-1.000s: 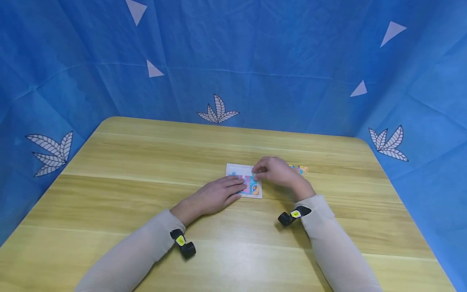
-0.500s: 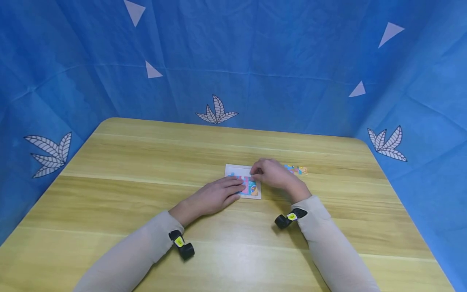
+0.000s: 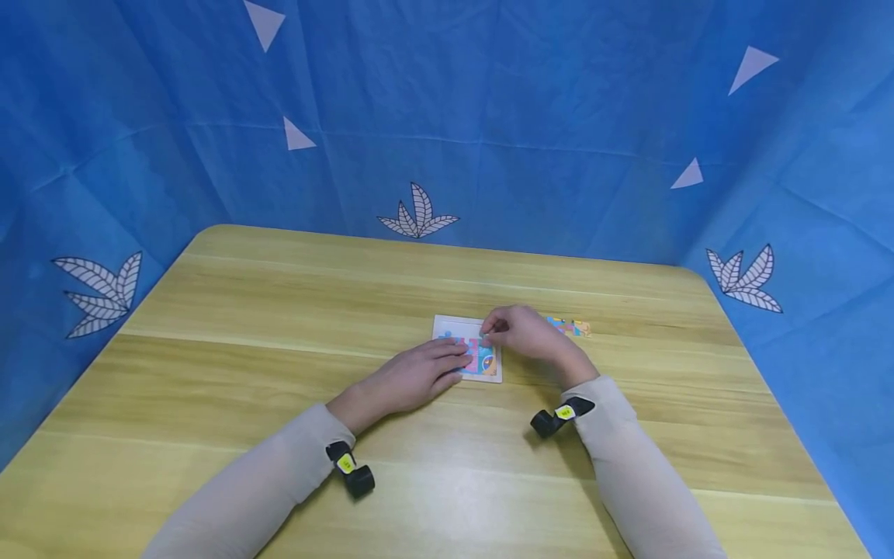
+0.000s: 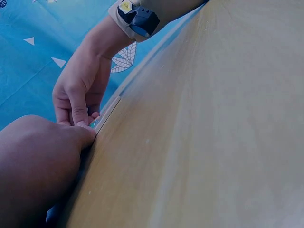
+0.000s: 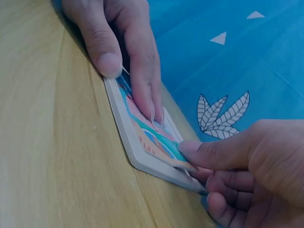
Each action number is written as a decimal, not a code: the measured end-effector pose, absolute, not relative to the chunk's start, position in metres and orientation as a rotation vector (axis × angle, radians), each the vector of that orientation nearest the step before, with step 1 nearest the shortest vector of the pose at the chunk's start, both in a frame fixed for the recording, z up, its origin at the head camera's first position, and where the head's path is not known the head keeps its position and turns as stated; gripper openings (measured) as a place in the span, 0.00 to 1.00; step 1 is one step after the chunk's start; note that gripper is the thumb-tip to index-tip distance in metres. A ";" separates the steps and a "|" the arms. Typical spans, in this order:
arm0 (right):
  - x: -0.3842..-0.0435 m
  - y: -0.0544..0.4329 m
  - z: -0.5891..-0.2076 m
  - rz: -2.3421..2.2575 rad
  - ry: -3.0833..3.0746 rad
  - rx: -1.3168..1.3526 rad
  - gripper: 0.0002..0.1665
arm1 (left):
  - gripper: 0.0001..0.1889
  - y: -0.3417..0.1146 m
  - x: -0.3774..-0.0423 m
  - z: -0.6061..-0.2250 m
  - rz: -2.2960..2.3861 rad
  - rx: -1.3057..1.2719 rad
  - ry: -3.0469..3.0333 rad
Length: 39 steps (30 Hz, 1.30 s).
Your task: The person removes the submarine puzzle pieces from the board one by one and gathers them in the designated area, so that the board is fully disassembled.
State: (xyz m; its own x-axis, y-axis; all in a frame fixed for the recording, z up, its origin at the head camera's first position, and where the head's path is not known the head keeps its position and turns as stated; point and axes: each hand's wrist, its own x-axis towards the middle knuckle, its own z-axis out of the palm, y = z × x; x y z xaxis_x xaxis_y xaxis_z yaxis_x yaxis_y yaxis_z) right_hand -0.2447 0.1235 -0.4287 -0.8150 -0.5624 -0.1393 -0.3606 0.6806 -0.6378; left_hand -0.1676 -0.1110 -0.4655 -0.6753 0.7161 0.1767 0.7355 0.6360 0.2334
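One puzzle [image 3: 478, 359], mid-frame. Left hand [image 3: 412, 375] rests on it, fingers straight; right hand [image 3: 531, 334] pinches teal piece [image 5: 174, 150] at its edge. Seating, I'd judge; next wants lining up, pressing.

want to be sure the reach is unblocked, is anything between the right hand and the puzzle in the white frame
Nothing visible is: the right hand has its thumb directly on the puzzle. The left hand also rests there, alongside rather than between, and the loose pieces lie off to the right.
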 end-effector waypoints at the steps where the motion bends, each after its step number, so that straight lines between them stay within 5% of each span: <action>1: -0.245 0.125 -0.430 -0.908 2.548 -0.716 0.06 | 0.22 -0.111 -0.167 -0.465 -0.446 -1.237 -2.782; 39: -0.246 0.140 -0.420 -1.252 2.419 -0.708 0.07 | 0.21 -0.111 -0.167 -0.464 -0.449 -1.275 -2.747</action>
